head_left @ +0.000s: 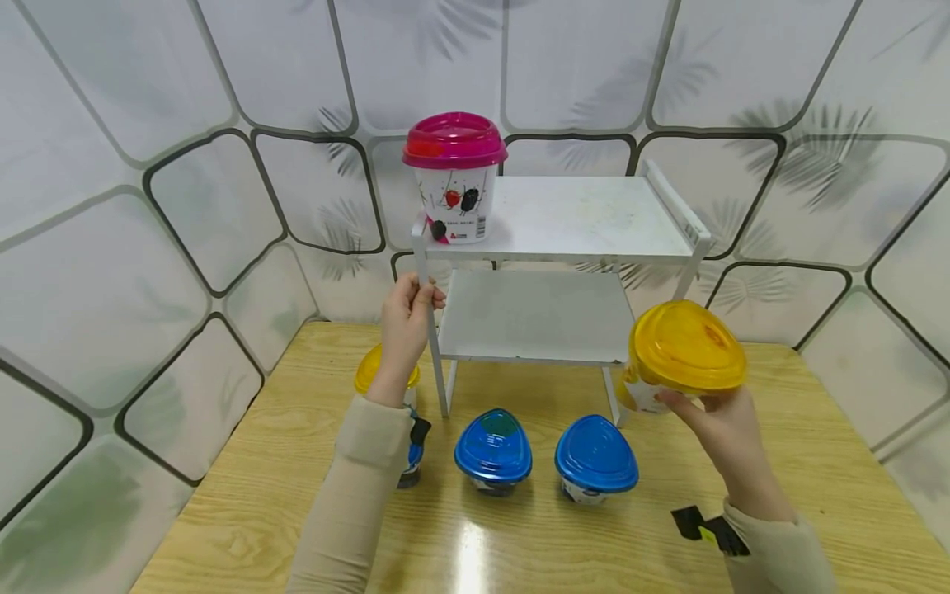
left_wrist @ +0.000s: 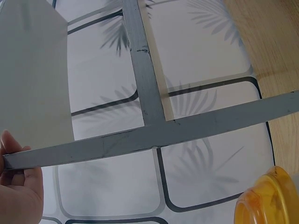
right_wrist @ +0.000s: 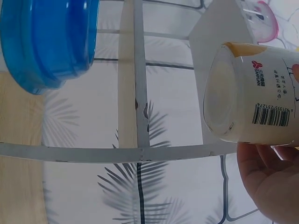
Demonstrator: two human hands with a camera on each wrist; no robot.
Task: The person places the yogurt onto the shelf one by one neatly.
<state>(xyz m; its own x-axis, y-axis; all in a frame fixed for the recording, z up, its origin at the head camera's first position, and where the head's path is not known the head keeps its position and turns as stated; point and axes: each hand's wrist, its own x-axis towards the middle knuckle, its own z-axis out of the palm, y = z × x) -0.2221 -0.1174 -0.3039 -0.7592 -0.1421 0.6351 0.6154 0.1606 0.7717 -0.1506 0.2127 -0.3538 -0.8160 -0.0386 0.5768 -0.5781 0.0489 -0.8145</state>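
My left hand (head_left: 406, 318) grips the front left post of a white two-tier rack (head_left: 530, 318); in the left wrist view the fingers (left_wrist: 32, 179) curl round the grey bar. My right hand (head_left: 723, 437) holds a white tub with a yellow lid (head_left: 686, 346) in front of the rack's right side. In the right wrist view that tub (right_wrist: 261, 98) shows its base and barcode, with fingers (right_wrist: 261, 163) beneath it. A tub with a pink lid (head_left: 454, 177) stands upright on the top shelf's left end.
Two blue-lidded tubs (head_left: 493, 450) (head_left: 596, 458) stand on the wooden table (head_left: 245, 495) before the rack. Partly behind my left arm are a yellow-lidded tub (head_left: 367, 369) and another blue one (head_left: 414, 454). More yellow shows behind the held tub. A patterned backdrop (head_left: 96, 297) surrounds the table.
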